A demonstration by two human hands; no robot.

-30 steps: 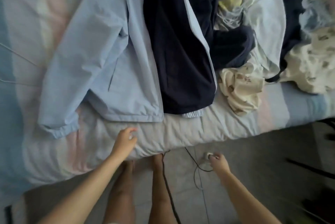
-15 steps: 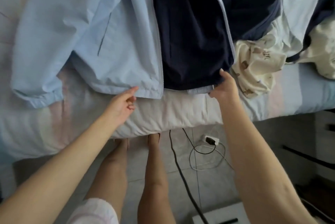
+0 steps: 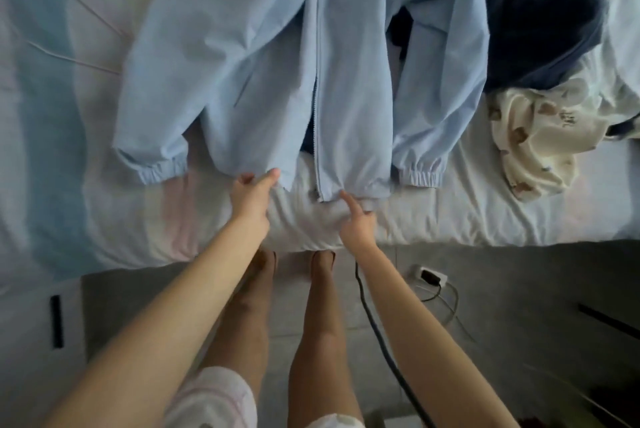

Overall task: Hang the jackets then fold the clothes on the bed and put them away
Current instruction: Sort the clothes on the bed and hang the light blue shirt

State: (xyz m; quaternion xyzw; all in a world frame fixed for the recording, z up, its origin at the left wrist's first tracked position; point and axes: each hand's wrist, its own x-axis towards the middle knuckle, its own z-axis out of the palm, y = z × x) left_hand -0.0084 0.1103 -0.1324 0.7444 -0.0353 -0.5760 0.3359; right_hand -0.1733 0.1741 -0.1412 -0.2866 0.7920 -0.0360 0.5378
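A light blue jacket [image 3: 277,57] lies flat on the bed [image 3: 467,213], hem toward me, both front panels meeting at the zipper. Its elastic cuffs rest on either side of the hem. My left hand [image 3: 254,193] pinches the hem of the left panel. My right hand [image 3: 358,219] is at the hem just right of the zipper's bottom end, index finger stretched along the edge and the other fingers curled at the fabric. A dark navy lining shows in a gap beside the zipper.
A navy garment [image 3: 543,36] and a cream printed garment [image 3: 530,147] lie bunched on the bed's right side. On the grey floor are a power strip [image 3: 431,277], a black cable [image 3: 377,330] and a white box [image 3: 34,323] at left. My bare legs stand against the bed edge.
The right front panel has been folded over the navy lining, so the jacket now lies closed. Both hands have come together at the hem near the zipper.
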